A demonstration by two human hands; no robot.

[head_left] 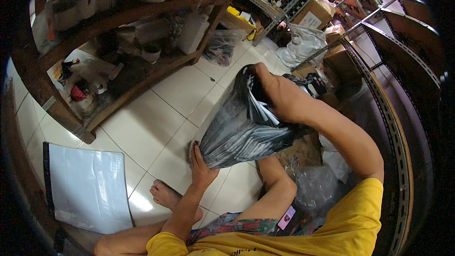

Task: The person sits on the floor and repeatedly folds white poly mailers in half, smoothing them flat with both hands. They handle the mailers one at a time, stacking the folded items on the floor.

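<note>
Grey-black plastic, glossy and creased, makes up the stack of mailing bags [241,128] that stands on end above the white floor tiles [166,114], just in front of the seated person's knees. The left hand [201,166] props the stack's lower corner, palm against the plastic and fingers spread up along it; whether the fingertips curl round the far side cannot be told. The right hand [279,92] sits over the top edge, fingers closed down among the upper ends of the bags, apparently pinching a few of them, though the tips are hidden in the plastic. To do this step well, it seems wise to keep the lower hand firm as a stop so the slippery stack does not fan out or slide across the tiles, and to let the upper hand work only one or two layers at a time, since the bags cling together. A single flat white bag [87,187] lies on the floor well off to the left, beside the bare foot [166,194]. Beyond it stands a low wooden shelf [132,80] crowded with pots and jars, and to the right metal racks [379,80] hold cardboard boxes [313,14].
</note>
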